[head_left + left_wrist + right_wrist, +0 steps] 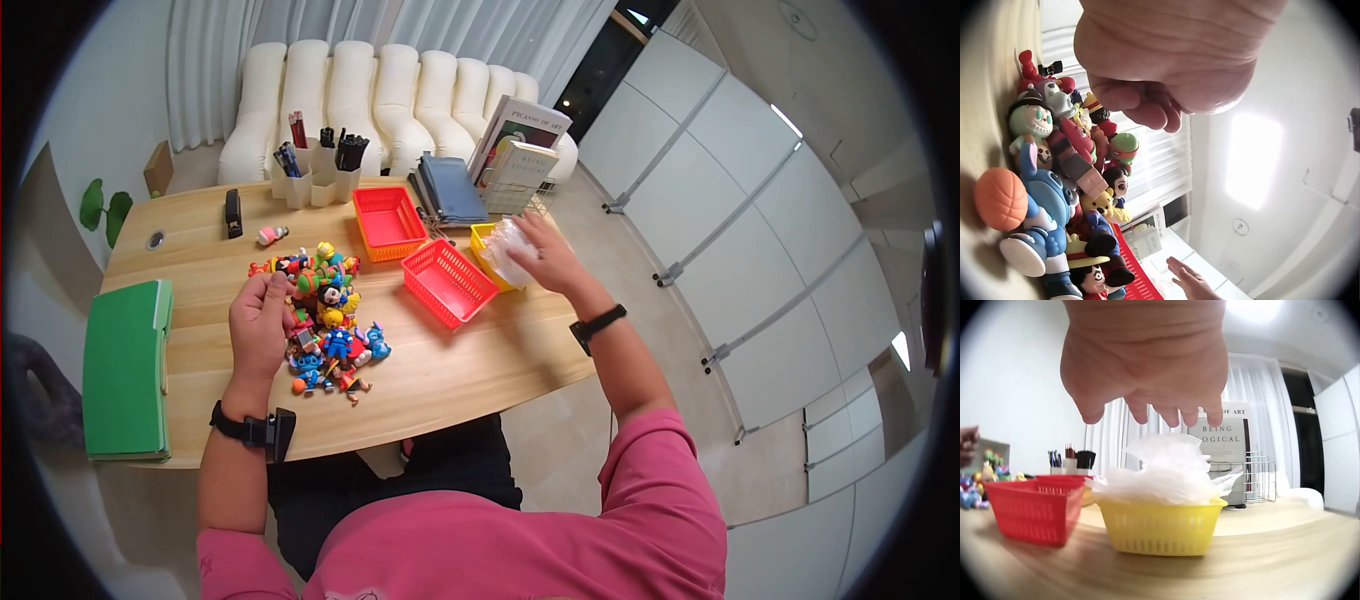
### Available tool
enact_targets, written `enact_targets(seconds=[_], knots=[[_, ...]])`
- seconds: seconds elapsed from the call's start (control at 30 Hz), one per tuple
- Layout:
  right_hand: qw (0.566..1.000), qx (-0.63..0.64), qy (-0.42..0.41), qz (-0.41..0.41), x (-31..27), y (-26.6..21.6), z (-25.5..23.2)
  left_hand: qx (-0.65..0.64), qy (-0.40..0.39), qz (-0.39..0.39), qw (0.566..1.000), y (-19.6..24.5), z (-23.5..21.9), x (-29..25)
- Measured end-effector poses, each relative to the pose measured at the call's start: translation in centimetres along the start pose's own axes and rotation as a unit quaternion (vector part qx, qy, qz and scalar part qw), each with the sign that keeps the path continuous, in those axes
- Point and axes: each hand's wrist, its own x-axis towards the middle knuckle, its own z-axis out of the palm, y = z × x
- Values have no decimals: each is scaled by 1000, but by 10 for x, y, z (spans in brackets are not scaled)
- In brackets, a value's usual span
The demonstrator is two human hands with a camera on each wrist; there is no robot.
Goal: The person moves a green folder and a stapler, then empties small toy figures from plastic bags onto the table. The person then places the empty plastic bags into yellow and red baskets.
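Note:
My left hand [260, 325] is beside the pile of small toy figures [337, 343], its fingers loosely curled. No thing shows between those fingers in the left wrist view, where the hand [1169, 69] is above the figures [1047, 194]. My right hand [548, 258] is over the yellow basket [478, 240], fingers spread. Crumpled clear plastic bags [1163, 469] heap above the rim of the yellow basket [1159, 528] in the right wrist view, below the right hand [1147, 369]; a gap shows between fingertips and plastic.
Two red baskets [448, 285] [388, 222] stand left of the yellow one. Behind are pen holders [318, 180], dark folders [452, 190] and books in a wire rack [520, 165]. A stapler [233, 213], a lone pink figure [271, 235] and a green folder [125, 370] lie leftward.

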Motion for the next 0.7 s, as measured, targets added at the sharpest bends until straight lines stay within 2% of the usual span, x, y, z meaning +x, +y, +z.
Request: enact_targets(seconds=[0.03,0.07,0.13,0.17,0.2,0.3,0.4,0.43,0.5,0.63,0.7], knots=[[996,-73,-49,8,5,12,13,-1,-5,2,1000,-1,0,0],[996,-73,-46,12,7,10,19,4,-6,0,1000,-2,0,0],[972,-134,-189,47,14,6,29,11,-5,0,1000,-4,0,2],[967,-116,-224,37,19,6,29,17,-4,0,1000,-6,0,4],[967,-114,-226,34,25,5,30,23,-2,-1,1000,-8,-1,3],[955,7,-296,32,36,9,34,17,-4,-16,1000,-4,-1,3],[950,63,-301,55,37,21,41,18,-10,-23,1000,-6,-1,3],[950,62,-302,55,38,27,43,17,-9,-24,1000,-6,0,3],[935,138,-326,36,41,41,47,21,-14,-35,999,-5,1,1],[935,125,-329,53,41,47,48,24,-25,-43,998,-4,2,0],[927,88,-364,3,43,51,50,23,-25,-52,998,-3,2,-1]])
